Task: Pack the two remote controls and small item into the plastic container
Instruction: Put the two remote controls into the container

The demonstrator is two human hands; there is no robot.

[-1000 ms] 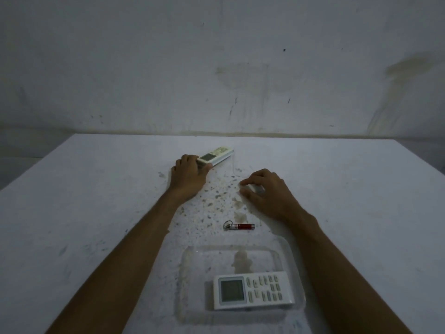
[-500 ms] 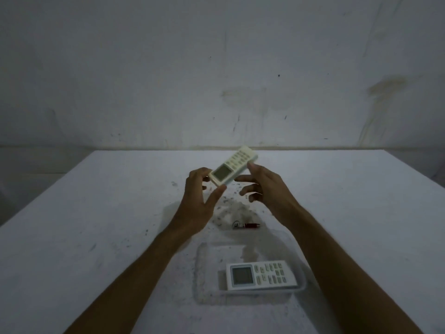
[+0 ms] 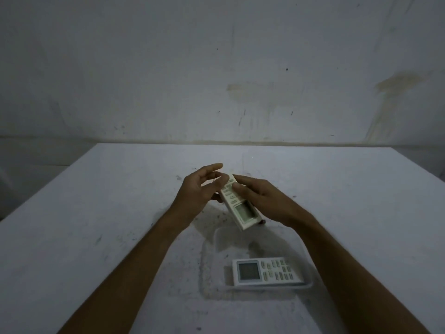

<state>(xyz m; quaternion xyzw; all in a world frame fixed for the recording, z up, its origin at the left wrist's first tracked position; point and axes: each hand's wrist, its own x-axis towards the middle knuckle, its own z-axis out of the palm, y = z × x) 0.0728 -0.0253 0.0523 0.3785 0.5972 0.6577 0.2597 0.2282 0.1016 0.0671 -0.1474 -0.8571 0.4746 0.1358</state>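
Note:
A cream remote control [image 3: 240, 206] hangs in the air above the table, screen end tilted down toward me. My left hand [image 3: 199, 191] touches its far button end, fingers spread. My right hand [image 3: 260, 201] grips it along its right side. Below it lies a clear plastic container [image 3: 219, 239] with a white remote control [image 3: 266, 271] flat inside, screen to the left. The small red item [image 3: 263, 222] shows only as a dark tip behind the held remote, just beyond the container's far rim.
The white table [image 3: 96, 225] is scuffed and speckled with dark marks around the container. A stained grey wall [image 3: 216, 80] rises right behind the table's far edge. The table's left and right edges fall away to darker floor.
The cream remote was lifted off the table by my left hand, then turned end over end, screen now toward me. My right hand has taken hold of it. It hangs nearer the container.

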